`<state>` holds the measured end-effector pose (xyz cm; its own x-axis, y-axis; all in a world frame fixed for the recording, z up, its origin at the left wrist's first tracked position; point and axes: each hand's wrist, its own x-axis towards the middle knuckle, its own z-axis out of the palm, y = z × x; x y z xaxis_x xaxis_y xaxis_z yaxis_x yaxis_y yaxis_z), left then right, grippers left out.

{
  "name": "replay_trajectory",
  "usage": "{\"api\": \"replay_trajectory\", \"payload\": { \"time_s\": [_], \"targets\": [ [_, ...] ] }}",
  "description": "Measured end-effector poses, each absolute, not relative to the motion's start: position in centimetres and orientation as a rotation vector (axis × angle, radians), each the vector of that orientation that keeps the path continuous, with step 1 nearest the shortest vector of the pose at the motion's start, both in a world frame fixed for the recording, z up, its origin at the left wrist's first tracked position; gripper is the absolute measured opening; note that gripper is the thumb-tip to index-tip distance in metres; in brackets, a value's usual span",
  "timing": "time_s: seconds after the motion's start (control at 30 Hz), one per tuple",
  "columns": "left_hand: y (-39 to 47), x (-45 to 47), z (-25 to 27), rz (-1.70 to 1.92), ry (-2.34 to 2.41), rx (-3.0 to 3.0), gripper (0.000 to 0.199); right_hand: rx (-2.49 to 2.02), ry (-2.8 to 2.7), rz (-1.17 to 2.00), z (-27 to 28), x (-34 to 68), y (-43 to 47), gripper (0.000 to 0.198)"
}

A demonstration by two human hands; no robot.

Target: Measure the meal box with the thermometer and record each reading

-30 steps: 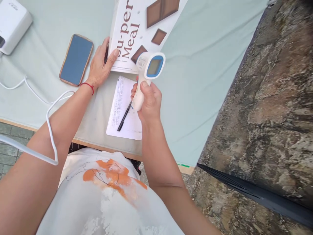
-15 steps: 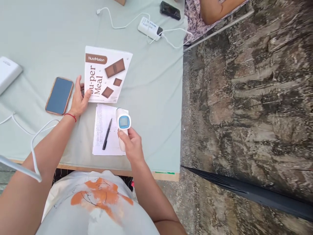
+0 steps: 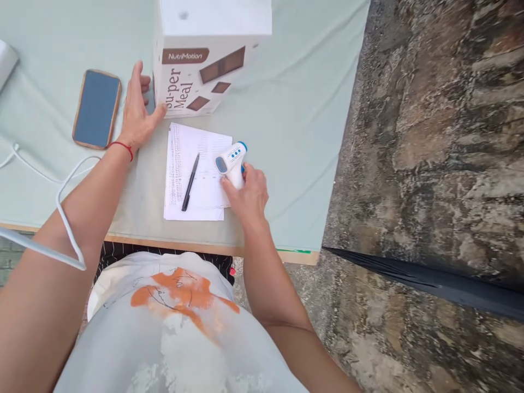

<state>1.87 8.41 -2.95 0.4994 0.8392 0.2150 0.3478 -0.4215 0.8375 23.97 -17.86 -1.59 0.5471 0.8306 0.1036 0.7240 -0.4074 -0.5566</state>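
A white box printed "NutriMotion" with brown bars stands upright on the table. At its lower left edge is my left hand, fingers spread; the thumb lies against or just in front of the box's corner, I cannot tell which. My right hand is wrapped round the handle of a white and blue infrared thermometer. The thermometer is tilted, its small screen facing left. Beneath and left of it are printed paper sheets, with a black pen lying across them.
A smartphone in a brown-edged case lies left of my left hand. A white cable loops over my left forearm. Part of a white device shows at the left edge. The table ends at the right above stone paving.
The box, tilted toward me before, now stands upright with its top showing. My left hand's fingers have spread. The thermometer has turned and moved right. The view has shifted nearer.
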Motion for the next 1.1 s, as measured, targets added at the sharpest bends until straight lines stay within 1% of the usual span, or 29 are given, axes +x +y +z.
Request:
{"api": "replay_trajectory", "payload": {
  "time_s": [0.07,0.1,0.17,0.2,0.27,0.33,0.37,0.4,0.43,0.47,0.53,0.63,0.7,0.73,0.8,0.87,0.97,1.03,1.1],
  "targets": [
    [8.1,1.7,-2.9,0.767,1.019,2.006,0.091,-2.147,-1.278,0.202,-0.2,23.6,-18.6,0.048],
    [7.6,1.4,-2.7,0.734,1.042,2.032,0.09,-2.087,-1.285,0.207,0.8,23.3,-19.2,0.042],
    [5.1,0.6,-1.5,0.682,1.062,2.113,0.088,-1.964,-1.31,0.356,2.8,22.5,-21.3,0.025],
    [3.2,-0.1,-0.5,0.702,1.061,2.144,0.085,-1.907,-1.332,0.498,3.7,22.0,-22.8,0.022],
    [-1.7,-2.1,2.1,0.686,1.019,2.153,0.064,-1.84,-1.378,0.888,4.8,21.0,-26.2,0.026],
    [-7.4,-4.7,4.8,0.483,0.919,2.135,0.035,-1.861,-1.348,1.287,4.7,20.1,-29.7,0.03],
    [-10.1,-6.1,5.9,0.322,0.841,2.093,0.028,-1.888,-1.301,1.413,4.4,19.7,-31.4,0.031],
    [-12.7,-7.4,6.7,0.151,0.739,2.039,0.026,-1.921,-1.216,1.465,3.9,19.3,-32.8,0.034],
    [-14.9,-8.7,7.1,0.01,0.663,1.979,0.027,-1.943,-1.116,1.484,3.4,18.9,-33.9,0.038],
    [-16.7,-9.9,7.2,-0.05,0.673,1.935,0.029,-1.97,-1.023,1.471,2.8,18.6,-34.8,0.043],
    [-19.4,-11.8,6.6,-0.084,0.836,1.903,0.035,-2.007,-0.882,1.431,2.1,18.2,-35.9,0.051],
    [-21.1,-13.5,5.4,-0.18,1.059,1.817,0.045,-1.964,-0.797,1.551,1.9,18.0,-36.4,0.051],
    [-21.4,-14.1,5.1,-0.257,1.122,1.752,0.049,-1.914,-0.804,1.659,2.1,17.9,-36.5,0.049],
    [-21.5,-14.4,5.1,-0.291,1.134,1.714,0.049,-1.912,-0.827,1.662,2.2,17.8,-36.6,0.049],
    [-21.5,-14.6,5.1,-0.306,1.147,1.644,0.046,-1.954,-0.905,1.571,2.2,17.6,-36.7,0.049],
    [-21.6,-14.4,4.7,-0.239,1.184,1.619,0.042,-2.015,-0.981,1.446,1.5,17.3,-36.6,0.05],
    [-21.4,-12.8,3.1,-0.162,1.318,1.685,0.033,-2.145,-1.014,1.286,-0.8,17.3,-36.2,0.059],
    [-21.0,-11.3,1.9,-0.293,1.416,1.778,0.028,-2.263,-0.981,1.158,-2.7,17.8,-35.9,0.069],
    [-20.4,-10.2,1.2,-0.492,1.458,1.854,0.028,-2.346,-0.961,1.074,-4.2,18.5,-35.8,0.075]
  ]
}}
